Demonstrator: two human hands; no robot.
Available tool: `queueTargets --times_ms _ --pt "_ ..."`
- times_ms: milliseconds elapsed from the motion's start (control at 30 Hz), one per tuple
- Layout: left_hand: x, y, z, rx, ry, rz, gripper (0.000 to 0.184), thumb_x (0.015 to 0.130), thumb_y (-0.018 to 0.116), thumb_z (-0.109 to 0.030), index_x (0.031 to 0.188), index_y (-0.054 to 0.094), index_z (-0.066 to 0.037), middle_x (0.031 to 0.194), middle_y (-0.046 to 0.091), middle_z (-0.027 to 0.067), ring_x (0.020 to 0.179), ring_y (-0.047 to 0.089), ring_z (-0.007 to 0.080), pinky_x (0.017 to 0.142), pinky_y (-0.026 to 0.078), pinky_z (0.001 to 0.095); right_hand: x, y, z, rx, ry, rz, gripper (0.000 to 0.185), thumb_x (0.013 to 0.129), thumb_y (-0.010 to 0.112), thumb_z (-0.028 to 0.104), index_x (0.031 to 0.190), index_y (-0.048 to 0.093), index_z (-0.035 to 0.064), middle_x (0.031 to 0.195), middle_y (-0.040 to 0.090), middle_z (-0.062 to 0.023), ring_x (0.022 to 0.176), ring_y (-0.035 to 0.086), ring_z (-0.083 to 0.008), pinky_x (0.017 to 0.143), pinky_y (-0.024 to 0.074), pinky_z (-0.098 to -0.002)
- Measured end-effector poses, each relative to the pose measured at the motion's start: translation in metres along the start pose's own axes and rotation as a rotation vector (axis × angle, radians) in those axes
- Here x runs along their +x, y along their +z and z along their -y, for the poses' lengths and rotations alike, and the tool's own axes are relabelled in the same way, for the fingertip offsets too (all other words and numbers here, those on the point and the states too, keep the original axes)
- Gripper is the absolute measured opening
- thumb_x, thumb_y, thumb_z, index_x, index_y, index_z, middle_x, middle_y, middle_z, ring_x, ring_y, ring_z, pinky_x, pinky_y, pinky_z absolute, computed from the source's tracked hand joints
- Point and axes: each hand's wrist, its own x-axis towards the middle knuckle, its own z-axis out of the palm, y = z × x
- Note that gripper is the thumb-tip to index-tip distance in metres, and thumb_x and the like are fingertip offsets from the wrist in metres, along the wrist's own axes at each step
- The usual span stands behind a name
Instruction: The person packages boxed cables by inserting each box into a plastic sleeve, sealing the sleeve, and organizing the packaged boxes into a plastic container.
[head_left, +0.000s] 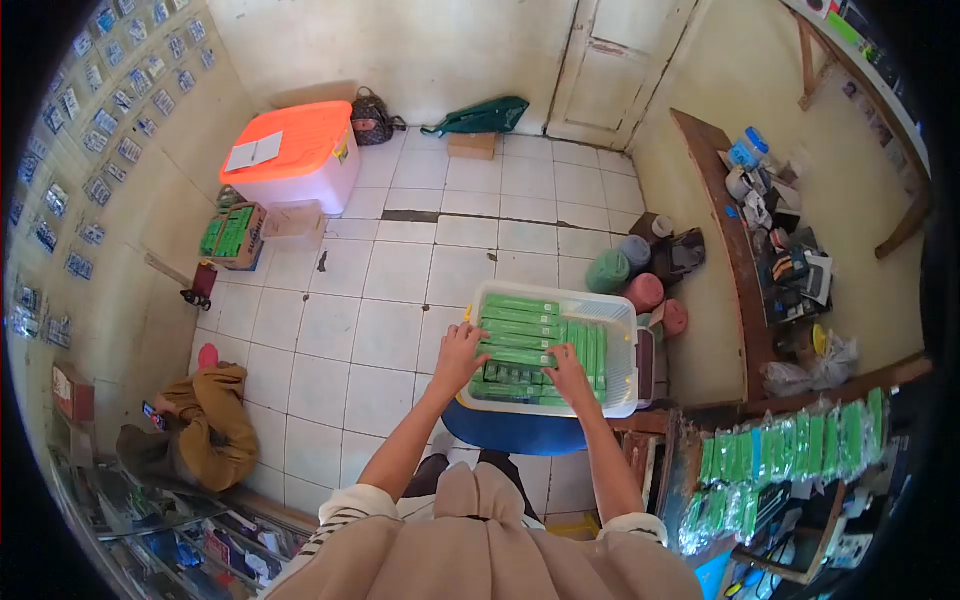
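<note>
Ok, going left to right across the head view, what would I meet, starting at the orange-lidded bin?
Orange-lidded bin → patterned backpack → left hand → right hand, both at the green boxes in the white basket → plastic-wrapped green packs.

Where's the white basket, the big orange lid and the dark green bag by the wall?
White basket [621,368]: head view, on its inner side wall.
Orange lid [307,136]: head view, on its top.
Dark green bag [487,117]: head view, on its middle.
</note>
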Motion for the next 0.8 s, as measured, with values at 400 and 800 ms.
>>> queueTargets --times_ms 400,800 --pt "0.016 0.010 -0.021 0.153 -0.195 -0.044 0.052 0.059 0.070 -0.001 0.105 0.049 -0.011 0.108 0.040 0.0109 0.097 0.045 0.0295 0.075 0.044 0.0401 0.012 0.030 -0.024 -0.081 -0.072 -0.327 0.058 0.071 0.069 0.006 0.119 0.036 0.0003 0.114 0.035 -0.0194 0.085 0.055 -0.0389 0.076 0.0468 -0.0414" --pt "0.017 0.018 -0.020 -0.076 -0.228 -0.061 0.057 0.060 0.069 0.006 0.109 0.044 -0.008 0.117 0.033 0.0169 0.095 0.050 0.0330 0.084 0.044 0.0400 0.014 0.080 -0.064 0.092 0.177 -0.200 0.052 0.071 0.067 0.006 0.117 0.045 -0.0014 0.089 0.063 -0.0185 0.081 0.062 -0.0319 0.068 0.0486 -0.0372"
